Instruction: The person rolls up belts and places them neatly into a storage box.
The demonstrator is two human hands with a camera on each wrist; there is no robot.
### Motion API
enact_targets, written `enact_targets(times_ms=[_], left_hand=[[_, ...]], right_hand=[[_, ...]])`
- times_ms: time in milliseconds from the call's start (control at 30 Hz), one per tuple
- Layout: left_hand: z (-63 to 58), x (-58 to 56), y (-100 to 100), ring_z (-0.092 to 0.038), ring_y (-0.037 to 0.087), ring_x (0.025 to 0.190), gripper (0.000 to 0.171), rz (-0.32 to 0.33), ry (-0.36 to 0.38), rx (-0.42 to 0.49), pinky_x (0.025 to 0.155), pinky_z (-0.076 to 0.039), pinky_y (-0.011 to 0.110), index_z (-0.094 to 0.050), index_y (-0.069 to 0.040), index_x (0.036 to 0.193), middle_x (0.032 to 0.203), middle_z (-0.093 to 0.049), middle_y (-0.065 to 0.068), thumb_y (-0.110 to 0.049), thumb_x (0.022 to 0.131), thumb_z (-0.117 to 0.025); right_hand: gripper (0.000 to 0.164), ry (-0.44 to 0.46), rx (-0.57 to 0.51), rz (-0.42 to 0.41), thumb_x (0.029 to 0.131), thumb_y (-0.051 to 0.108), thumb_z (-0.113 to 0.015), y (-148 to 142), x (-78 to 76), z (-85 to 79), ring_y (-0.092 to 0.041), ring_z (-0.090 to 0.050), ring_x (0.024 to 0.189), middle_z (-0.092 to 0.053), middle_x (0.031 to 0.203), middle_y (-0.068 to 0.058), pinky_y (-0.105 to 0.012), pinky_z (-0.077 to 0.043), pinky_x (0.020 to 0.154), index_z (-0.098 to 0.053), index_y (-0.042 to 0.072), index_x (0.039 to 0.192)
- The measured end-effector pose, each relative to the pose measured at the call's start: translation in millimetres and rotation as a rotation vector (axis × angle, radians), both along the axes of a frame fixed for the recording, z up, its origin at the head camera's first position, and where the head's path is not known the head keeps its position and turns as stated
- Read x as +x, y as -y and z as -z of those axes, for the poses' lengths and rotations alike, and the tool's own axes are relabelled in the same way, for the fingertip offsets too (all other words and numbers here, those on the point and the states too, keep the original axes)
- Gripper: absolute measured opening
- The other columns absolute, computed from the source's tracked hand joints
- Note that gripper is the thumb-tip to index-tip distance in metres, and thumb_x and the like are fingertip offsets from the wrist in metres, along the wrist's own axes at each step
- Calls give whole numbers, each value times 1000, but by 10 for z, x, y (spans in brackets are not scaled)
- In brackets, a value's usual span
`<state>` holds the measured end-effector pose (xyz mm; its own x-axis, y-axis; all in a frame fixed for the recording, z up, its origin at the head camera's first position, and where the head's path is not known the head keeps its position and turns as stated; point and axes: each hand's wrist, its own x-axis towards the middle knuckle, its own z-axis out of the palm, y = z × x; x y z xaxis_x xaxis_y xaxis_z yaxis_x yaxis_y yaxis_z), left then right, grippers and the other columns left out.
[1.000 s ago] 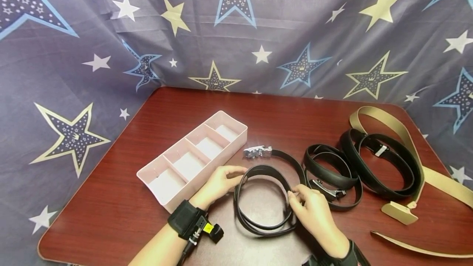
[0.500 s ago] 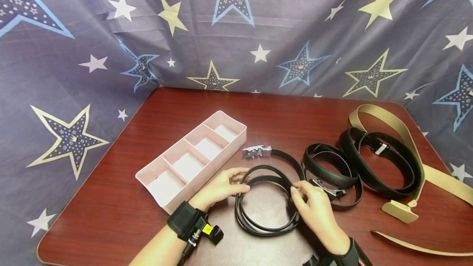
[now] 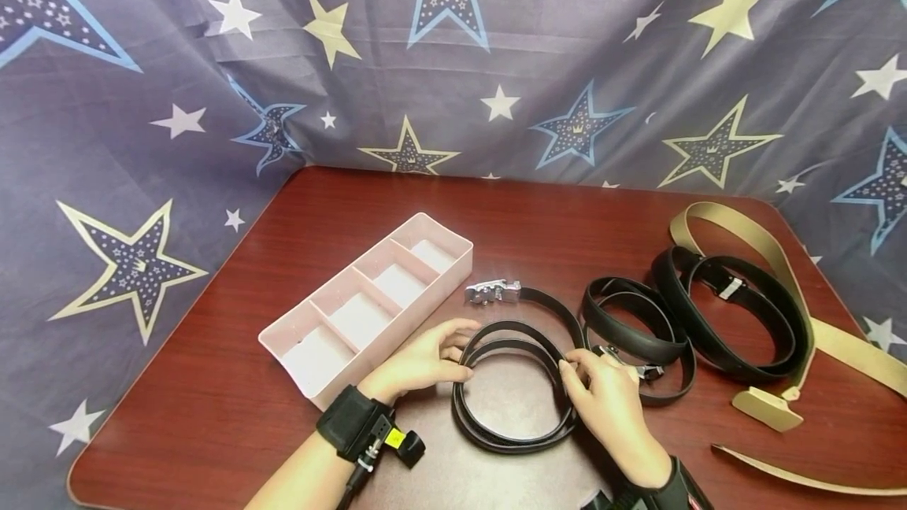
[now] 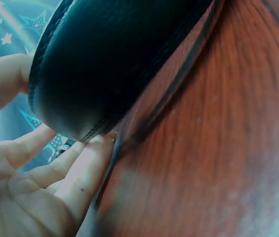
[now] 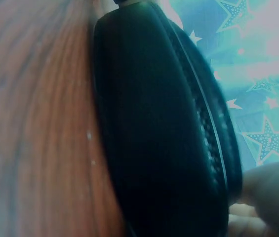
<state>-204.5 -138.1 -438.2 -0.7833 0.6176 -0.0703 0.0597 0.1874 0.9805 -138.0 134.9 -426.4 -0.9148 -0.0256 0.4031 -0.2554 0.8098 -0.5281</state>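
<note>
Hands (image 3: 421, 360) (image 3: 608, 408) on blk belt (image 4: 109, 64), fingertips (image 4: 98, 145) part-hid

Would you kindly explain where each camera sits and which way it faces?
Head: on the head, facing forward and down over the table and box; left hand, right hand and left forearm show.
Left wrist: worn there, facing the coiled belt close up; left fingers show, touching it.
Right wrist: worn there, facing apparently the same belt close up; right hand partly shows, blurred.
Both wrist views share the table and the starry curtain.
</note>
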Motion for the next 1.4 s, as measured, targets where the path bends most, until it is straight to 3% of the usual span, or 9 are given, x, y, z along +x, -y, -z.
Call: enact_targets(times_ms=[167,333,600,900,1000,1133,1267,1400], left_hand=[[-6,5,5,-66,24,112,65,3,-34,-53,89,-53,20,-43,9,146,136,-59,33,-4,88,-70],[-12,4,-4,-61,40,123,59,-4,-143,-111,97,-52,26,-47,11,141,134,-61,31,-4,88,-69],[-77,39,-38,-64,28,109,53,-59,-381,-376,97,-52,33,-58,5,133,125,-67,22,-9,83,-68],[-249,83,-139,-61,38,124,56,-140,-366,-565,109,-47,51,-57,0,139,130,-67,21,-15,87,-69],[-314,103,-215,-62,36,123,50,-178,-410,-630,107,-47,50,-62,-2,135,126,-70,18,-18,89,-70],[-424,160,-311,-64,36,115,44,-205,-543,-696,100,-50,50,-66,-6,130,120,-70,17,-21,89,-72],[-531,170,-424,-64,37,115,41,-172,-668,-707,97,-52,51,-68,-9,128,122,-69,16,-21,89,-74],[-588,167,-567,-67,31,110,32,-50,-758,-753,92,-55,45,-73,-12,120,117,-73,9,-22,90,-75]], right_hand=[[6,106,17,-5,90,11,-73,-10,8,-14,-15,-56,69,-64,64,10,-41,-33,76,-76,8,94],[5,138,29,-12,91,13,-73,-14,7,-20,-18,-59,72,-65,65,8,-43,-33,78,-75,9,93],[12,121,77,-27,86,14,-79,4,-5,-22,-18,-59,68,-65,63,7,-45,-37,75,-76,9,96],[13,141,78,-10,90,16,-75,-14,19,-141,-21,-62,71,-66,66,5,-50,-39,75,-77,9,101],[14,151,91,-14,92,19,-74,-13,31,-195,-22,-63,74,-66,67,6,-52,-39,76,-77,11,102],[12,134,123,-30,91,20,-76,5,57,-263,-20,-61,74,-65,67,8,-51,-40,76,-77,12,101],[12,93,176,-61,87,15,-79,-14,57,-342,-18,-60,75,-67,70,8,-47,-40,74,-77,13,99],[12,87,256,-152,85,12,-80,-50,19,-408,-15,-58,75,-68,74,8,-40,-40,71,-76,16,96]])
